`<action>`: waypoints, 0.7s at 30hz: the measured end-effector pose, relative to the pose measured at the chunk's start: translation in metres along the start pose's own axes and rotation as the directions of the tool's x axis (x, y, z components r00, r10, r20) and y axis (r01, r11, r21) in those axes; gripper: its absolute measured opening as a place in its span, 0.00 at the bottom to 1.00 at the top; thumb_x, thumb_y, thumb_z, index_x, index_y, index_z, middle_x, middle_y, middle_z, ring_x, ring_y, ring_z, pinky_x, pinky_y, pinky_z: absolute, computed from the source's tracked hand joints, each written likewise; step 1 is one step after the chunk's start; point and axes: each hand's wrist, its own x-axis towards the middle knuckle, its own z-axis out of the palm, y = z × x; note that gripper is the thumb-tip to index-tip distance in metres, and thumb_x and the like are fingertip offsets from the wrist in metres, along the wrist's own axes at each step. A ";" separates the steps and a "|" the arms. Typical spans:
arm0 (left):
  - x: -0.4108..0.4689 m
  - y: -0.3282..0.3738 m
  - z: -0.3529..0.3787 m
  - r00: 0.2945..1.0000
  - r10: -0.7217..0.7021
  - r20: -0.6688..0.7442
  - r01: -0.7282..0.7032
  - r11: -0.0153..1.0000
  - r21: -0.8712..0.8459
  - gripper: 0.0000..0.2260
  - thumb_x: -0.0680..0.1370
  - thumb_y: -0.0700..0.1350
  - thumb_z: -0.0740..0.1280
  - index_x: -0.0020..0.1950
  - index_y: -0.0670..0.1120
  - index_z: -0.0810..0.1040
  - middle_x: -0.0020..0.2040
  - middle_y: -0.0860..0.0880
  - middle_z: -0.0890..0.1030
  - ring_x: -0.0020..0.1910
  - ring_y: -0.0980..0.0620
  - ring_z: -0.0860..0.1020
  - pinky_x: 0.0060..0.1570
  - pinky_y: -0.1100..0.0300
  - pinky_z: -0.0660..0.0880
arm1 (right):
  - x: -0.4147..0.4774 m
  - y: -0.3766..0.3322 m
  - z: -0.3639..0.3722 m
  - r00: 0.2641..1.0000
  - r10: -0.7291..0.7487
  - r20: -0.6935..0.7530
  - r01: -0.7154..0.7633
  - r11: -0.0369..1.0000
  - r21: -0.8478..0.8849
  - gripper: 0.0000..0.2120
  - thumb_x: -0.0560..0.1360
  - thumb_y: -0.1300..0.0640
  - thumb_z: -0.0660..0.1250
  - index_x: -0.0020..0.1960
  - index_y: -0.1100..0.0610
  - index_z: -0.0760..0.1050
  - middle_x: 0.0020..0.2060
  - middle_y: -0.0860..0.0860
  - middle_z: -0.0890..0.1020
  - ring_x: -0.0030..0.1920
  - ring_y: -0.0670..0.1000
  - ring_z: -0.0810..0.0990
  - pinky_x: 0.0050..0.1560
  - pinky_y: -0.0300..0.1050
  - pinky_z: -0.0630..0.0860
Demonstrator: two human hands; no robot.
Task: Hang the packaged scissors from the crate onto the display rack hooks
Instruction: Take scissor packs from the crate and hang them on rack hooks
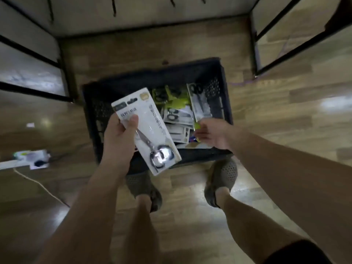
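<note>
L hand (117, 139) holds pkg (152, 121), R hand (213, 133) 2nd pkg (201, 106)

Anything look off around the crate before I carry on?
Nothing looks damaged or spilled. The scissors packs lie jumbled in the crate, overlapping at angles. A power strip and its cable lie loose on the floor at left.

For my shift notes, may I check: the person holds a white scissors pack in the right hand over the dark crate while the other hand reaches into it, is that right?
Not quite. In the head view the white scissors pack is in the left hand; the right hand reaches into the dark crate and pinches another pack.
</note>
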 end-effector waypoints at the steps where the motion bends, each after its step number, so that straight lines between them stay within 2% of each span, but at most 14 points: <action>1: 0.023 -0.025 0.010 1.000 -0.005 0.001 0.005 1.000 0.010 0.06 0.84 0.49 0.67 0.60 0.52 0.79 0.57 0.52 0.85 0.57 0.50 0.84 0.58 0.43 0.81 | 0.039 0.004 0.007 0.999 0.034 -0.011 -0.034 0.999 0.041 0.11 0.84 0.54 0.62 0.62 0.59 0.72 0.48 0.58 0.78 0.43 0.54 0.78 0.38 0.44 0.78; 4: 0.072 -0.079 0.033 1.000 -0.004 -0.007 0.004 1.000 0.013 0.10 0.84 0.50 0.65 0.64 0.50 0.79 0.58 0.51 0.85 0.54 0.51 0.84 0.59 0.36 0.79 | 0.133 0.015 0.023 0.991 0.124 -0.057 -0.105 0.959 0.262 0.12 0.84 0.52 0.61 0.64 0.56 0.71 0.41 0.55 0.72 0.30 0.50 0.65 0.36 0.43 0.73; 6: 0.089 -0.097 0.045 1.000 -0.001 0.018 0.002 1.000 -0.031 0.11 0.85 0.49 0.64 0.66 0.49 0.78 0.58 0.53 0.85 0.56 0.53 0.84 0.59 0.42 0.81 | 0.175 0.022 0.028 0.980 0.162 -0.118 -0.099 0.904 0.417 0.08 0.84 0.53 0.61 0.56 0.57 0.73 0.36 0.54 0.74 0.27 0.50 0.69 0.36 0.40 0.75; 7: 0.092 -0.101 0.049 0.999 -0.002 0.042 0.005 0.998 -0.069 0.10 0.85 0.48 0.64 0.65 0.49 0.79 0.58 0.54 0.85 0.57 0.54 0.84 0.59 0.45 0.81 | 0.189 0.024 0.028 0.976 0.172 -0.134 -0.080 0.855 0.513 0.08 0.84 0.54 0.60 0.53 0.58 0.74 0.32 0.54 0.75 0.24 0.50 0.72 0.33 0.37 0.75; 8: 0.092 -0.103 0.052 0.998 -0.010 0.056 0.016 0.994 -0.104 0.09 0.85 0.47 0.64 0.64 0.50 0.80 0.58 0.54 0.85 0.57 0.54 0.84 0.59 0.46 0.81 | 0.197 0.027 0.028 0.975 0.164 -0.147 -0.049 0.812 0.582 0.08 0.85 0.57 0.59 0.52 0.59 0.74 0.30 0.53 0.76 0.22 0.49 0.74 0.28 0.34 0.75; 9: 0.090 -0.102 0.052 0.998 -0.019 0.059 0.027 0.992 -0.127 0.08 0.85 0.47 0.64 0.63 0.51 0.80 0.57 0.55 0.86 0.57 0.54 0.84 0.59 0.46 0.81 | 0.199 0.029 0.027 0.979 0.122 -0.165 0.002 0.799 0.601 0.09 0.85 0.59 0.57 0.55 0.60 0.74 0.32 0.52 0.77 0.24 0.47 0.76 0.23 0.33 0.74; 10: 0.087 -0.098 0.052 0.998 -0.037 0.050 0.044 0.990 -0.138 0.08 0.85 0.46 0.64 0.61 0.51 0.80 0.56 0.55 0.86 0.56 0.54 0.84 0.59 0.45 0.82 | 0.193 0.030 0.027 0.979 0.076 -0.189 0.050 0.811 0.583 0.09 0.85 0.60 0.56 0.58 0.60 0.74 0.37 0.52 0.78 0.30 0.47 0.78 0.24 0.35 0.76; 12: 0.073 -0.082 0.048 0.997 -0.073 0.020 0.075 0.987 -0.140 0.08 0.85 0.47 0.65 0.63 0.50 0.80 0.56 0.54 0.86 0.56 0.53 0.84 0.58 0.43 0.82 | 0.158 0.027 0.027 0.955 -0.038 -0.294 0.160 0.901 0.404 0.06 0.84 0.60 0.59 0.59 0.57 0.72 0.42 0.51 0.78 0.39 0.49 0.81 0.35 0.42 0.80; 14: 0.053 -0.049 0.042 0.997 -0.072 -0.001 0.072 0.989 -0.131 0.10 0.85 0.48 0.65 0.65 0.49 0.79 0.58 0.53 0.85 0.57 0.52 0.84 0.60 0.44 0.81 | 0.098 0.022 0.022 0.864 -0.192 -0.466 0.290 0.946 0.148 0.02 0.82 0.59 0.62 0.52 0.57 0.70 0.39 0.51 0.77 0.39 0.53 0.79 0.39 0.49 0.76; 15: 0.039 -0.026 0.039 0.999 -0.049 -0.009 0.048 0.990 -0.131 0.11 0.85 0.48 0.65 0.65 0.47 0.78 0.58 0.52 0.85 0.57 0.52 0.84 0.60 0.45 0.81 | 0.064 0.020 0.017 0.804 -0.306 -0.510 0.351 0.936 -0.008 0.04 0.81 0.59 0.62 0.47 0.57 0.69 0.36 0.51 0.73 0.37 0.53 0.75 0.38 0.49 0.71; 17: 0.007 0.031 0.031 1.000 0.012 0.010 -0.011 0.994 -0.107 0.12 0.84 0.48 0.65 0.65 0.46 0.78 0.57 0.51 0.85 0.56 0.52 0.84 0.57 0.50 0.82 | -0.011 0.012 0.006 0.735 -0.501 -0.456 0.445 0.865 -0.233 0.09 0.78 0.58 0.64 0.42 0.56 0.66 0.33 0.51 0.70 0.35 0.54 0.69 0.37 0.50 0.66; 19: -0.031 0.096 0.020 0.996 0.063 0.056 -0.059 0.995 -0.078 0.11 0.84 0.50 0.65 0.63 0.47 0.79 0.56 0.51 0.85 0.55 0.52 0.84 0.53 0.53 0.82 | -0.099 -0.005 -0.012 0.696 -0.589 -0.411 0.508 0.808 -0.298 0.08 0.77 0.58 0.66 0.41 0.54 0.69 0.33 0.50 0.73 0.35 0.53 0.72 0.37 0.50 0.68; 21: -0.077 0.168 0.009 0.988 0.117 0.101 -0.110 0.991 -0.070 0.09 0.83 0.51 0.66 0.60 0.50 0.81 0.54 0.51 0.86 0.54 0.50 0.85 0.55 0.48 0.82 | -0.196 -0.031 -0.029 0.643 -0.650 -0.404 0.623 0.751 -0.218 0.07 0.78 0.60 0.65 0.43 0.52 0.71 0.31 0.49 0.74 0.31 0.48 0.72 0.34 0.47 0.68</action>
